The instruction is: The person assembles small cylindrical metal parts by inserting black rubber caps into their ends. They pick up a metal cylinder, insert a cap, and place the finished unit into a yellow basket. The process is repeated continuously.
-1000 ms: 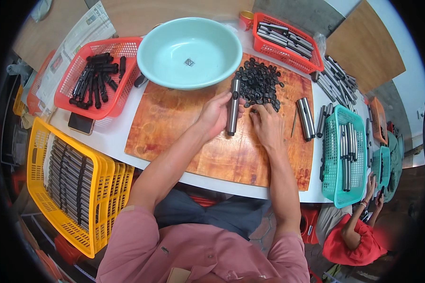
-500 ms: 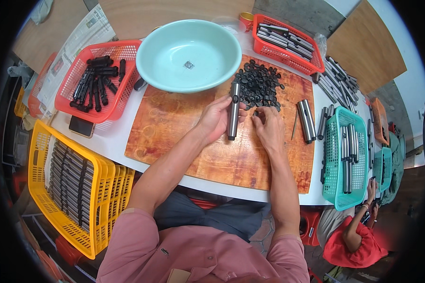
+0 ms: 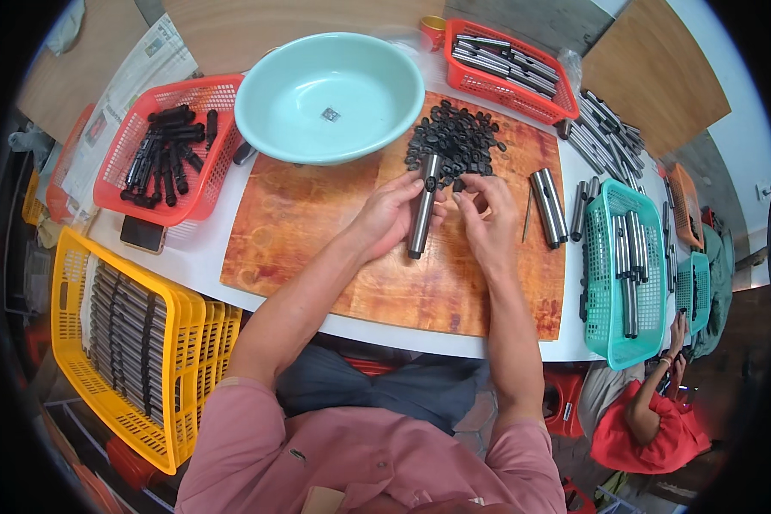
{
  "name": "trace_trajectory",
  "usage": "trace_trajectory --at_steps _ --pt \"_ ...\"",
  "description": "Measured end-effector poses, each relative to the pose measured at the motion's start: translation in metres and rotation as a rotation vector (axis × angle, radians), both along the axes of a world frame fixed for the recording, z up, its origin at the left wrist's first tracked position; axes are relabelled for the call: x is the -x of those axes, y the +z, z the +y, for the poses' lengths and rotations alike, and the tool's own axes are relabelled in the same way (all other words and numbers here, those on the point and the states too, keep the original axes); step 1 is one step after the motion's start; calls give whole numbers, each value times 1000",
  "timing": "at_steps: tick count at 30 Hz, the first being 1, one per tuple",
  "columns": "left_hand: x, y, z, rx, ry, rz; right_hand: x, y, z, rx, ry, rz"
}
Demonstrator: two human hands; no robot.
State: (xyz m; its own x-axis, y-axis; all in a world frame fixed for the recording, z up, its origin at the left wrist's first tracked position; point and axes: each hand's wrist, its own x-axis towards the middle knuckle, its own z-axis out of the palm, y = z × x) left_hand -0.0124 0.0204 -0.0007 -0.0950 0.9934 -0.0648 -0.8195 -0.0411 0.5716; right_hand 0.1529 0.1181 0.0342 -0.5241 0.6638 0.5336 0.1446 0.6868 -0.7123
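My left hand (image 3: 387, 216) is closed round a shiny metal tube (image 3: 421, 221) with black ends, which stands nearly upright over the wooden board (image 3: 343, 283). A dark oval shows near the tube's upper part. Just right of it, my right hand (image 3: 490, 224) pinches a small black piece (image 3: 459, 185) between thumb and fingertips. Beyond both hands lies a heap of small black oval pieces (image 3: 464, 141). To the right on the board are a pair of metal tubes (image 3: 549, 210) and a thin rod (image 3: 526, 214).
A pale green basin (image 3: 330, 81) stands at the back. Red baskets (image 3: 210, 193) hold black parts and metal tubes; a green basket (image 3: 604, 330) holds more tubes. Yellow crates (image 3: 180, 377) stand at left, a phone (image 3: 143, 234) beside them. A co-worker in red (image 3: 647, 433) sits at right.
My right hand has lifted slightly from beside the heap, the small black piece now showing at its fingertips. The tube in my left hand leans a little more. The whole view has shifted slightly.
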Motion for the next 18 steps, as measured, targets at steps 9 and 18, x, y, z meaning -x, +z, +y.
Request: trace_trajectory --at_steps 9,18 --pt "-6 0 2 5 -40 84 4 -2 -8 -143 47 -50" --pt "-14 15 -4 60 8 108 5 -4 -11 -189 41 -41"
